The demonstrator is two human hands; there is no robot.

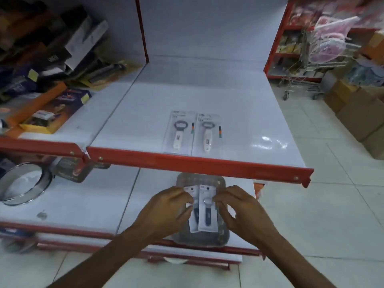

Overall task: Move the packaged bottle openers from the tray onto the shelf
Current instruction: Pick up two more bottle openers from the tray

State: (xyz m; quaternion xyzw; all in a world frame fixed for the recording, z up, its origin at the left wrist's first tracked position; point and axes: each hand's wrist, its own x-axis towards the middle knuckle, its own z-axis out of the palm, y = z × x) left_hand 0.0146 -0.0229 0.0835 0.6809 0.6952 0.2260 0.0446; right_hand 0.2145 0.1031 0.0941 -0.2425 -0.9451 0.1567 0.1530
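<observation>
**A:** Where do the packs lie from the hands?

**B:** Right between them. Two dark-handled packaged bottle openers [200, 207] sit side by side over the tray [199, 239] on the lower shelf [83, 204], long axes running near to far, hang-hole ends at the far side. The left hand [166, 210] pinches the left pack's edge; the right hand [242, 208] pinches the right pack's edge. Whether they are lifted clear of the tray I cannot tell.

**A:** Which hand is nearer?

**B:** Neither, really; each touches its own pack. The goal lies farther and higher: the upper shelf [228, 104], beyond its red front lip [197, 163].

**A:** Anything up there already?

**B:** Two white-handled packs [192, 132], flat, side by side, near the front edge, long axes also near to far. Bare shelf lies to their left and right.

**A:** Materials?

**B:** The packs are thin white card, with what looks like a clear blister over each opener; flat, light, likely slippery. The tray is a grey, rounded-corner rectangle with a perforated base. The shelf is glossy white board, smooth enough to reflect light.

**A:** So the move?

**B:** Probably lifting up over the lip, keeping that same orientation.
</observation>
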